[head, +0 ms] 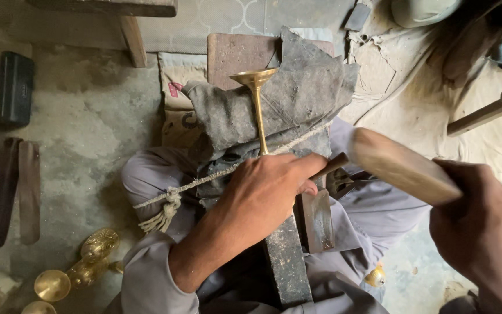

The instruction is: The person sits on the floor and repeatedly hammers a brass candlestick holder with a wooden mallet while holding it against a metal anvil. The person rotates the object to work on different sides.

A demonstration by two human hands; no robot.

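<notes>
Head view: the left hand [271, 189] is closed around the foot of a brass horn [257, 104], hiding its lower end against a cloth-wrapped block [286, 256] on the lap. The right hand [483, 232], cut off at the frame edge, grips a blurred wooden mallet [402, 166]. More brassware [79, 264] lies on the floor at left.

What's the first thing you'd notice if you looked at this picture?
Probably the shiny brass goblet in the middle, its cup at the top, standing out against the grey cloth behind it. The left hand grips its lower end over a dark metal bar on the lap, while the right hand holds a blurred wooden mallet beside it. More brass pieces lie on the floor at bottom left.
</notes>
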